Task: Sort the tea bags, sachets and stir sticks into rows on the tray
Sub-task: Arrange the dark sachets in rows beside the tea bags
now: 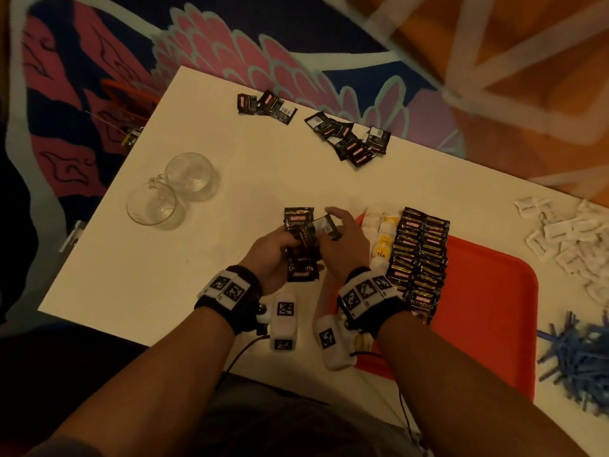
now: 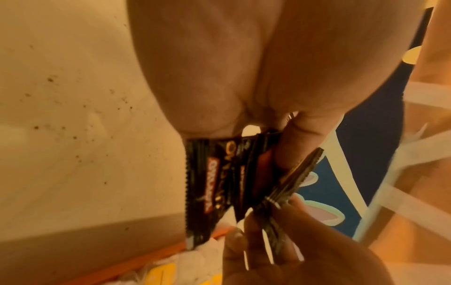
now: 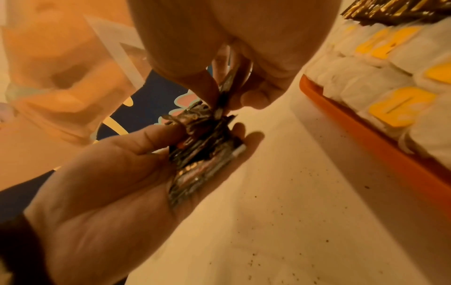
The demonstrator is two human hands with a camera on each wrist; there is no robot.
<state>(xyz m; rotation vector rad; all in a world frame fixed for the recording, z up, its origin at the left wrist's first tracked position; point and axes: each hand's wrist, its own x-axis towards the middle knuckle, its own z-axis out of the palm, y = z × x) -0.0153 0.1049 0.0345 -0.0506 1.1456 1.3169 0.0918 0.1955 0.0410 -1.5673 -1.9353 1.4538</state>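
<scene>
My left hand grips a stack of black coffee sachets over the white table, just left of the orange tray. My right hand pinches one black sachet at the top of that stack. In the left wrist view the stack fans out below my palm, and my right hand's fingers hold a sachet's edge. On the tray lie a row of white tea bags with yellow tags and a row of black sachets. In the right wrist view the tea bags sit at right.
More black sachets lie scattered at the table's far edge. Two glass cups stand at left. A heap of white sachets and a pile of blue stir sticks lie right of the tray. A patterned carpet surrounds the table.
</scene>
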